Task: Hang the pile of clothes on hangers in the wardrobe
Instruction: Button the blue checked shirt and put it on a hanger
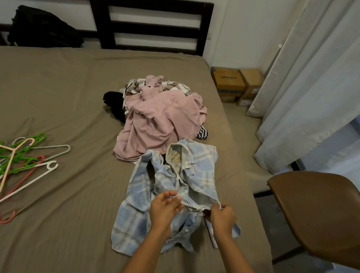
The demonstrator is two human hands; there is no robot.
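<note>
A light blue checked shirt lies crumpled on the brown bed, collar away from me. My left hand pinches the shirt's front edge. My right hand grips the same edge a little to the right. Behind the shirt sits a pile of clothes with a pink garment on top, a checked one and a black one under it. Several plastic hangers in green, white, pink and red lie tangled at the bed's left side.
A brown chair stands close at the right of the bed. White curtains hang beyond it. Two cardboard boxes stand on the floor by the headboard. A black bag rests at the bed's far left.
</note>
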